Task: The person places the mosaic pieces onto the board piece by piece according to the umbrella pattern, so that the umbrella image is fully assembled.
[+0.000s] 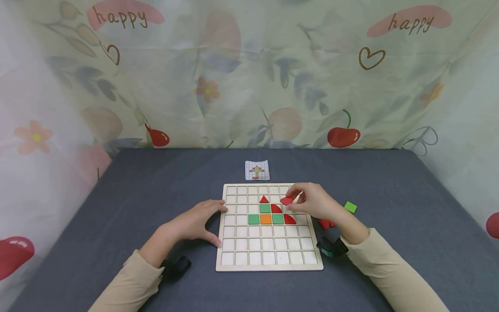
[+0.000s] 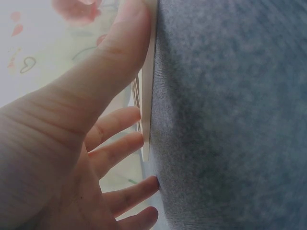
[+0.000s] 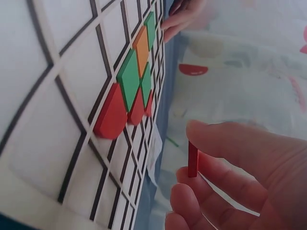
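My right hand [image 1: 313,201] pinches a red tile [image 1: 286,200] between thumb and fingers over the board's upper right. Edge-on in the right wrist view, that tile [image 3: 193,160] stands apart from the board. My left hand [image 1: 191,223] is spread along the left rim of the pale wooden grid board [image 1: 269,268], thumb and fingertips at its edge. On the grid lie a red triangle [image 1: 264,199], a green square [image 1: 265,208] beside a red quarter-circle [image 1: 276,209], and below them a row with an orange square [image 1: 266,219] between green squares, ending in another red quarter-circle [image 1: 290,219].
Behind the board lies a small card [image 1: 257,170] with a printed grid pattern. Right of the board, red pieces [image 1: 324,224] lie partly hidden by my right forearm, near a green square tile [image 1: 350,207]. A patterned curtain [image 1: 249,86] hangs behind the dark table [image 1: 187,169].
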Available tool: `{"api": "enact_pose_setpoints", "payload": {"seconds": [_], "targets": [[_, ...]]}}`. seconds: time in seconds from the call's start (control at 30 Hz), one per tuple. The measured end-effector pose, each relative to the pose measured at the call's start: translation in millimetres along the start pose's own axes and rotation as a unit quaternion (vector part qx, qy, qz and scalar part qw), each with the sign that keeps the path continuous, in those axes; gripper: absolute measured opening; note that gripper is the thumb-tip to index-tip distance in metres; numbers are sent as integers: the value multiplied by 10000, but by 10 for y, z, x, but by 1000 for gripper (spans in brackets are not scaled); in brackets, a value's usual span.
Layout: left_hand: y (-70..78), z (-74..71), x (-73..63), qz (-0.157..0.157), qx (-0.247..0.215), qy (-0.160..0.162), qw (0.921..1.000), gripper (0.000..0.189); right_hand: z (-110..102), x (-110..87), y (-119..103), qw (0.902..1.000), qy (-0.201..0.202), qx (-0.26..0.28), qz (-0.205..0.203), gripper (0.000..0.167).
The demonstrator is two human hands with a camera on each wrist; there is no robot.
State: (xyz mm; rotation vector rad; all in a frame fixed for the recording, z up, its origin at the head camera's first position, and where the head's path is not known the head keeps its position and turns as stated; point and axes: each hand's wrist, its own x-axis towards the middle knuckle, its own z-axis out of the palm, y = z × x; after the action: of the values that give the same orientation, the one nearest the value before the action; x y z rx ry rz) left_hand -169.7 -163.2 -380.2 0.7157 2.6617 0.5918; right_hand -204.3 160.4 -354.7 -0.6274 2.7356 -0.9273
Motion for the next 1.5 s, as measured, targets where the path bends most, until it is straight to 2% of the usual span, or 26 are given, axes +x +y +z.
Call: {"api": "enact_pose_setpoints", "payload": {"seconds": [0.47, 0.7, 1.1, 1.5], "targets": [[-3, 2, 6, -11, -5, 5, 10000, 88, 170, 135, -168, 9995, -302, 81, -84, 25], [9, -3, 0, 14, -13, 15, 10000, 88, 253, 203, -197, 9986, -366, 42, -380, 21], [17, -9, -1, -72, -36, 1, 10000, 87, 364, 337, -285, 9974, -533, 26, -481, 18], [10, -7, 15, -145, -50, -75, 9999, 88, 455, 439, -330, 9941, -781, -258, -708, 20]]}}
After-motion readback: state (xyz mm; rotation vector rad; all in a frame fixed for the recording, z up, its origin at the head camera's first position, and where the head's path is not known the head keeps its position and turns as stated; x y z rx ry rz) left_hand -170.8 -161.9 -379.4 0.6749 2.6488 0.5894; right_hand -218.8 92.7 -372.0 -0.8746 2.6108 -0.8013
